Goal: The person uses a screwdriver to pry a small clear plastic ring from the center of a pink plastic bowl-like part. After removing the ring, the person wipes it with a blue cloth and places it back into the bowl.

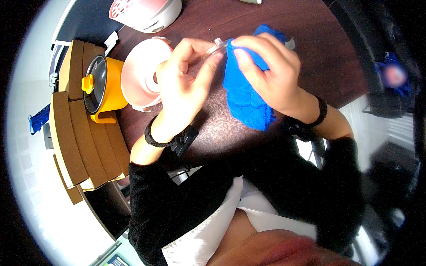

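My left hand (pixel 184 86) pinches a small clear plastic piece (pixel 214 49) between thumb and fingers, above the dark wooden table. A bright blue cloth (pixel 246 99) hangs in folds from my right hand (pixel 277 66), whose thumb and fingers are closed on it. The cloth's upper edge meets the clear piece between the two hands; whether it wraps around the piece I cannot tell. Just left of my left hand lies a pale pink round part (pixel 137 66) with a hole in its middle, partly hidden by that hand.
A yellow pot (pixel 114 82) with a dark lid and yellow knob stands at the left beside stacked cardboard boxes (pixel 86 142). At the far left of the table (pixel 328 62) sits a white and pink appliance base (pixel 162 17). A chair-like dark shape (pixel 386 104) is at the right.
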{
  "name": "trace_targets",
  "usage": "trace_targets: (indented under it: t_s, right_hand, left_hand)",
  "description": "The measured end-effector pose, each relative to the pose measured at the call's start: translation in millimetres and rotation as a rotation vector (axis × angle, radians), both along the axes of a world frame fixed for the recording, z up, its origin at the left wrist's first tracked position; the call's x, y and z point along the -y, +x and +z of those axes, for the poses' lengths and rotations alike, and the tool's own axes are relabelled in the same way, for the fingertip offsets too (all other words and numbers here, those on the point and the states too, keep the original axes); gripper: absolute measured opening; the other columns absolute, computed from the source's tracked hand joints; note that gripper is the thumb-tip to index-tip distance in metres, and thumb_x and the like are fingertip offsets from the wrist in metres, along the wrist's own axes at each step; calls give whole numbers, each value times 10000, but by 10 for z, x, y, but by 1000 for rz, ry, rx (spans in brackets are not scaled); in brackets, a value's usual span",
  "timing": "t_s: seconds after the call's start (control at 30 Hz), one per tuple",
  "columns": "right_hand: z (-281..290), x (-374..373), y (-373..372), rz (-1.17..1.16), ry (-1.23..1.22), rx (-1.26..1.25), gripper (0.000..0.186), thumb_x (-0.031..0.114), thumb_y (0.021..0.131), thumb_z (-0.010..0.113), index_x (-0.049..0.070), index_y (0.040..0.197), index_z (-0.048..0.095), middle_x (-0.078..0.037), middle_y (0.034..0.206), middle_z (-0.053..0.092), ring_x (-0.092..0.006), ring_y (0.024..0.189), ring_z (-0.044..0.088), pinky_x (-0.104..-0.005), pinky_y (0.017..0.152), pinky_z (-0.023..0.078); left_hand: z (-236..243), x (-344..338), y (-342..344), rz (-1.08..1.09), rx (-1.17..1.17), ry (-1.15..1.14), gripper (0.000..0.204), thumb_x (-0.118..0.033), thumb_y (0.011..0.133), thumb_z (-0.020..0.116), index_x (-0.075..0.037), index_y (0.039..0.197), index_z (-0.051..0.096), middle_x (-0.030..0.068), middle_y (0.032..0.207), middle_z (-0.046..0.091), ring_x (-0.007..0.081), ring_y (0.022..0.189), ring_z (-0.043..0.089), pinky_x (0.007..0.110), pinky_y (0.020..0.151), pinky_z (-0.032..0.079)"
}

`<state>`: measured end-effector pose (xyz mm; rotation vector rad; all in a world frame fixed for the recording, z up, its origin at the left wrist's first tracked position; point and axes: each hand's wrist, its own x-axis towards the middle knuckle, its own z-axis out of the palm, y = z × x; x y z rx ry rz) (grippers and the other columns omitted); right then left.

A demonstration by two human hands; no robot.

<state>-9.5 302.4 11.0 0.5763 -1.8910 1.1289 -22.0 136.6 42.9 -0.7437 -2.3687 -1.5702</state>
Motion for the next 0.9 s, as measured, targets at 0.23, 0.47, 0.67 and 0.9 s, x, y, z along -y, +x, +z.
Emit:
trace_targets:
  t_s: [0.23, 0.47, 0.67, 0.9]
  right_hand:
    - [-5, -5, -26, -12, -37, 36, 144, 74, 744, 663, 61, 873, 601, -95, 733, 589, -274, 597, 591, -335, 500, 456]
    - [-69, 83, 12, 80, -52, 126, 122, 78, 745, 663, 48, 845, 599, -101, 726, 589, -278, 610, 591, -339, 514, 457]
    - [-19, 58, 28, 75, -147, 135, 131, 43, 740, 658, 31, 859, 604, -118, 765, 609, -267, 675, 613, -324, 577, 476]
    - [11, -1, -12, 81, -190, 145, 132, 34, 749, 653, 6, 872, 614, -125, 792, 629, -224, 702, 631, -293, 614, 483]
  left_hand:
    - [33, -7, 46, -16, 17, 133, 125, 14, 798, 642, 21, 895, 564, 82, 836, 662, 88, 768, 620, 196, 699, 484]
    - [66, -23, -4, -120, 166, 340, 165, 36, 810, 616, 17, 951, 531, 112, 903, 652, 119, 847, 617, 209, 770, 477]
    - [38, 1, -85, -306, 399, 585, 222, 49, 823, 574, 3, 1029, 505, 142, 961, 645, 151, 919, 611, 238, 845, 465]
    - [17, 15, -99, -249, 288, 377, 190, 20, 788, 613, -6, 973, 575, 77, 922, 647, 97, 879, 593, 225, 811, 462]
